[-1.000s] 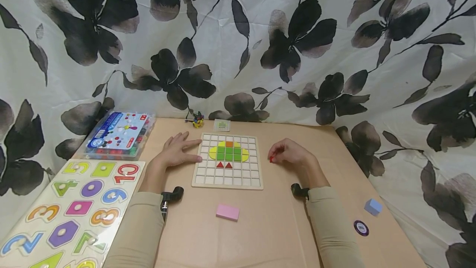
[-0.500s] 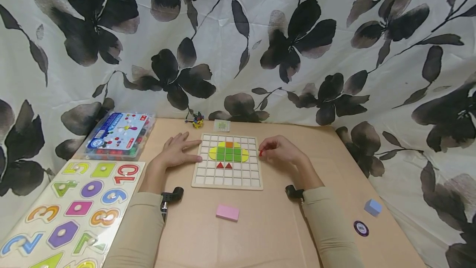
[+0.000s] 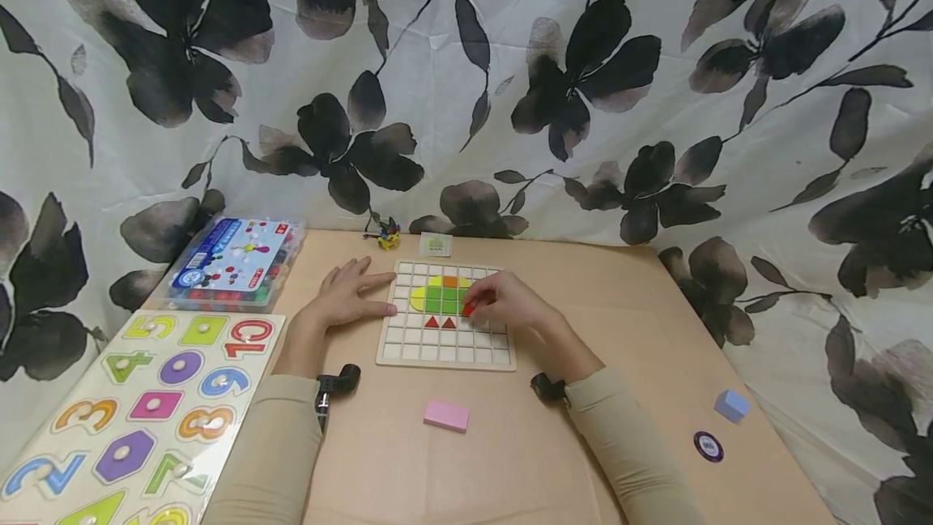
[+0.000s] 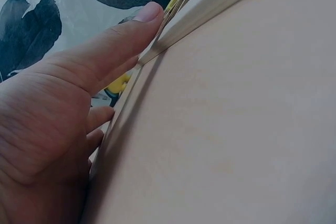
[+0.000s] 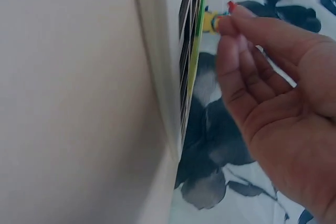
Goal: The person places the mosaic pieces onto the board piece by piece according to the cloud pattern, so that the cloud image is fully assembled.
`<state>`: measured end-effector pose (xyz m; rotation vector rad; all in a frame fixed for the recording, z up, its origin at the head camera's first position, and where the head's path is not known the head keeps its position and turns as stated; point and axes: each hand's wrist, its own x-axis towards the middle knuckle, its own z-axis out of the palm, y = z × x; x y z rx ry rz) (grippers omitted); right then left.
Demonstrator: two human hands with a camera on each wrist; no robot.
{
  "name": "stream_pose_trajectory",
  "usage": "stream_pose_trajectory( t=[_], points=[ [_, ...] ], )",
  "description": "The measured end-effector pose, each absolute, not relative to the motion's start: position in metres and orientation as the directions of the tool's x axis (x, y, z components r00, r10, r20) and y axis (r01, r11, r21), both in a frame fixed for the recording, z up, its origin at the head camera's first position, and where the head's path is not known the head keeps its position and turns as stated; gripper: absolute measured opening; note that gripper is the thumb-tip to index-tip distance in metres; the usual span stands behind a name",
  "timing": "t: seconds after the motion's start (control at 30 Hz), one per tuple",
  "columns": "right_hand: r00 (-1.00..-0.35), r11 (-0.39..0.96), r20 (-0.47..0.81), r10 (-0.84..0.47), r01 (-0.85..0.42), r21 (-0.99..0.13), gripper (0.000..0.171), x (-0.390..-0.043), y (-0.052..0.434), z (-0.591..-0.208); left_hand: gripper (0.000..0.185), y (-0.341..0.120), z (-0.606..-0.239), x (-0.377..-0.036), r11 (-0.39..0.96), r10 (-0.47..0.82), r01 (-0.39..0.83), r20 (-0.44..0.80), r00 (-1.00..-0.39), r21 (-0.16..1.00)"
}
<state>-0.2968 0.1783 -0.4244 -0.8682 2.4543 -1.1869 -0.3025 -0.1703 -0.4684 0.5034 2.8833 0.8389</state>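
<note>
Right hand, having crossed from the counter onto the grid board, is pinching a small red piece beside the two red triangles, nearing placement; left hand, fingers flat, is steadying the board's left edge.
</note>
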Motion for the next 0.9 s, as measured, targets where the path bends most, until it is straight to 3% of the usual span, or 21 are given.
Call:
stream_pose_trajectory(
  t=[0.27,0.9],
  points=[
    [-0.778,0.563,-0.012,-0.628,-0.443,-0.697,0.018,-0.294,0.173,-0.43,0.082,-0.169,-0.467,-0.302,0.795,0.341,0.285,-0.006,-0.94,0.535],
    [-0.744,0.589,-0.073,-0.664,-0.461,-0.663,0.019,-0.292,0.174,-0.435,0.08,-0.168,-0.469,-0.301,0.786,0.339,0.28,-0.005,-0.941,0.551]
  ],
)
